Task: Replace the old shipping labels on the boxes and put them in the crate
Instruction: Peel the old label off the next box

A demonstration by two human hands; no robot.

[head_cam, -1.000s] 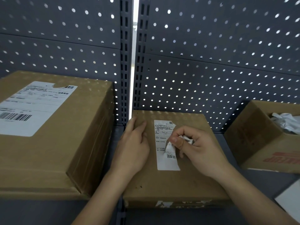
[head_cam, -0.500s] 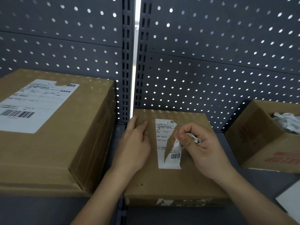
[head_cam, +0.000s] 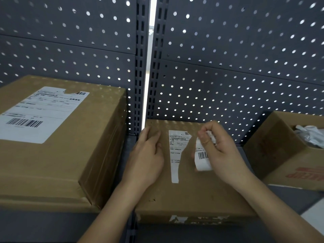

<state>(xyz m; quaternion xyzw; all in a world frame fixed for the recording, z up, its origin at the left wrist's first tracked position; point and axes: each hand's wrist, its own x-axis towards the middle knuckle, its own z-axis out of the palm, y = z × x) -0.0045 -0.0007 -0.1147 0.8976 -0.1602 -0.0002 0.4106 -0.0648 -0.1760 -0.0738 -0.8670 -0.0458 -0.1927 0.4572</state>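
Although part of the old white paper shipping label [head_cam: 175, 155] is torn off, a narrow, tapering strip of it is left stuck down the middle of the small flat brown cardboard box [head_cam: 192, 193]. This box sits at the centre of the dark grey metal shelf [head_cam: 43, 227], with its far edge against the perforated grey back panel [head_cam: 228, 71].

Head view, looking down. The left hand [head_cam: 147, 158] lies flat on the left side of the small box's top. Its fingers are straight and together, pressing down to steady the box and holding nothing. The right hand [head_cam: 224, 151] is raised just above the right half of the box with its fingers curled. Its thumb and forefinger pinch a torn white label piece [head_cam: 201, 160] bearing a barcode, which hangs curling downward, clear of the stuck strip.

Toward the shelf's left edge stands a larger brown cardboard box [head_cam: 78, 163]. Its own big white label [head_cam: 35, 116] is in place, with one notch torn at the top. At the shelf's right edge an open brown carton [head_cam: 280, 151] holds crumpled white scraps [head_cam: 310, 135].

The task looks to be at an early stage. The strip has yet to be peeled and no new label is on either box. No box is packed, and no crate can be identified.
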